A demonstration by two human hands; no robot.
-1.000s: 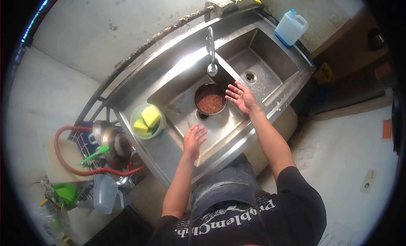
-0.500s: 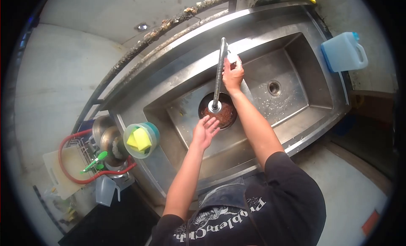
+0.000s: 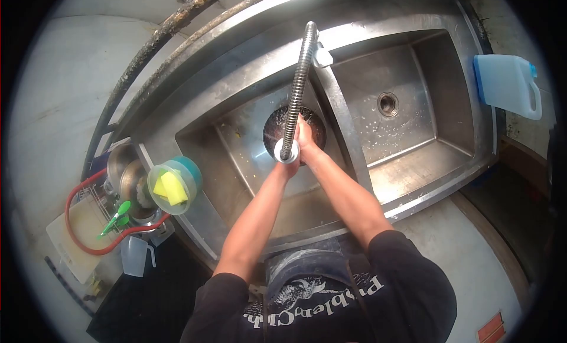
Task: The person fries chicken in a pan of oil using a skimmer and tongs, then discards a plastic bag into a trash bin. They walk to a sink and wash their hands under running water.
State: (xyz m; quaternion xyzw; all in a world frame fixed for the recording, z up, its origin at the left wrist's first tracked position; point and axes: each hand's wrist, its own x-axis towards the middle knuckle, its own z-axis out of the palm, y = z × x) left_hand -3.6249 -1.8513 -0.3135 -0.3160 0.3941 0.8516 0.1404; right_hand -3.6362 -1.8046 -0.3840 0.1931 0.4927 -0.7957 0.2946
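My left hand [image 3: 287, 168] and my right hand [image 3: 304, 136] are close together under the white faucet head [image 3: 286, 153] in the left basin. The faucet head and its coiled metal spout [image 3: 299, 77] hide most of my left hand, including its fingers. My right hand lies just right of the spout, its visible fingers stretched away from me, with nothing seen in them. Directly below both hands, a dark round pan [image 3: 316, 121] sits on the basin floor. At the spout's base the white faucet handle [image 3: 322, 56] stands untouched.
A divider [image 3: 348, 124] separates the right basin, which has a drain [image 3: 388, 104]. On the left ledge stands a clear tub [image 3: 156, 195] with yellow sponges [image 3: 171, 188]. Pots [image 3: 133, 180], a red hose [image 3: 74, 225] and a jug [image 3: 134, 257] are beyond. A blue canister [image 3: 507, 83] is at right.
My right hand has left the faucet handle and come down beside my left hand under the faucet head. My left hand has moved in under the head. The view has shifted.
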